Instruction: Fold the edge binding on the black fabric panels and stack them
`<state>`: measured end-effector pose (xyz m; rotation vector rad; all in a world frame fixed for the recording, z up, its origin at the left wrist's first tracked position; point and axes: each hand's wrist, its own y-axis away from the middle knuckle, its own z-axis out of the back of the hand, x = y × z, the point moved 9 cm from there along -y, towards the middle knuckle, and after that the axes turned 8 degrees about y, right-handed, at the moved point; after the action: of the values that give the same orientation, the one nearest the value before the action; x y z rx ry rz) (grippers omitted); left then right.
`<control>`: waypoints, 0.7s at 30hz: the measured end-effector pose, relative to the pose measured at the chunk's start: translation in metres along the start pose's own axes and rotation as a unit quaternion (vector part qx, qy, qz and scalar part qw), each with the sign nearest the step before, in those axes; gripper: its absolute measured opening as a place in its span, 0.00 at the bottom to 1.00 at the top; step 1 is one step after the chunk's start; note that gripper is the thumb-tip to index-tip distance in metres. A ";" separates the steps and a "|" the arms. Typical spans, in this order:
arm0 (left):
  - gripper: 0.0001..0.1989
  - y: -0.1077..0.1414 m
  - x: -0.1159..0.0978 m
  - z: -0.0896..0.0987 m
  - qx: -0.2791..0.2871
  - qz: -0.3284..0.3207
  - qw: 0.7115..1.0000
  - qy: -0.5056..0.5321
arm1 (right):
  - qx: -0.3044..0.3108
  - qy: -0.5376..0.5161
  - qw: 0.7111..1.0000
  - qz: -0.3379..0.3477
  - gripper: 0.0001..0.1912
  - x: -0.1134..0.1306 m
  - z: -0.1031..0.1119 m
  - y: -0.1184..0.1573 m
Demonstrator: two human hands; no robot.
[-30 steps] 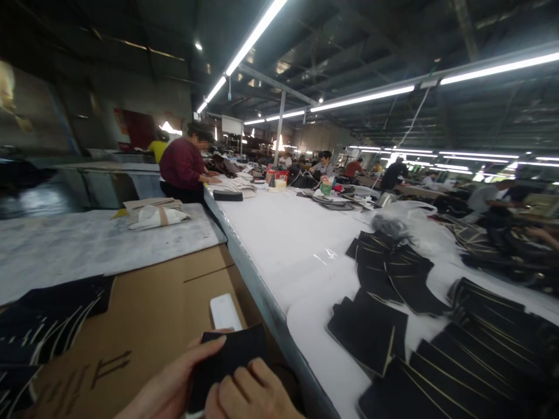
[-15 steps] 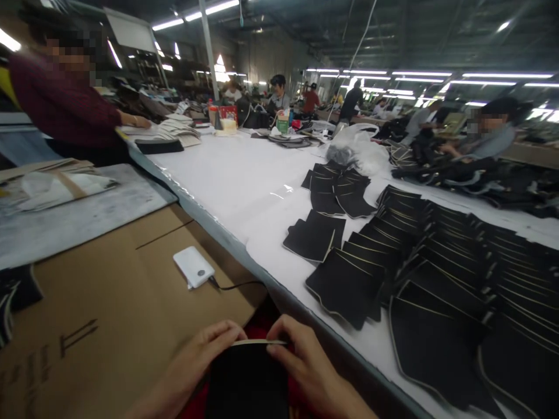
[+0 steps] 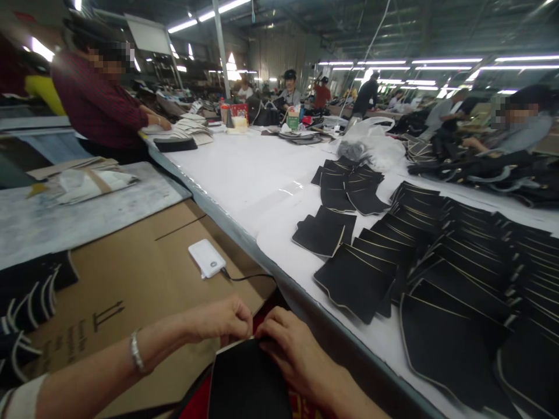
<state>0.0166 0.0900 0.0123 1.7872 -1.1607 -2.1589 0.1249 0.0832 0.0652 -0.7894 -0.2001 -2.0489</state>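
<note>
A black, flat panel of leather-like material with a pale edge is low in front of me. My right hand grips its far edge, thumb and fingers closed over the right corner. My left hand, with a silver bracelet on its wrist, is closed in a pinch just above the same edge, close to my right fingertips. What its fingers hold, if anything, is hidden. Red cloth shows beneath the panel.
A white power bank with a black cable lies on brown cardboard at left. Rows of black panels cover the right of the white table. More dark pieces lie far left. A co-worker stands back left.
My left hand has shifted from the panel's left corner toward my right hand, its fingers now curled tighter. The panel has tilted. The view has swung slightly left.
</note>
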 end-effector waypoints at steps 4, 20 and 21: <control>0.07 0.006 0.002 0.003 -0.048 -0.014 0.999 0.022 | -0.021 0.048 0.998 -0.031 0.08 0.004 -0.008 0.000; 0.10 0.012 0.034 -0.002 -0.097 -0.017 0.995 -0.028 | -0.033 0.054 0.996 0.055 0.06 0.010 -0.029 0.002; 0.10 0.013 0.032 -0.001 -0.099 -0.023 0.994 -0.032 | -0.038 0.052 0.996 0.064 0.06 0.011 -0.028 0.002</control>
<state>0.0032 0.0638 -0.0054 1.6875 -0.8905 -2.2827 0.1096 0.0631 0.0495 -0.7206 -0.0138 -1.9798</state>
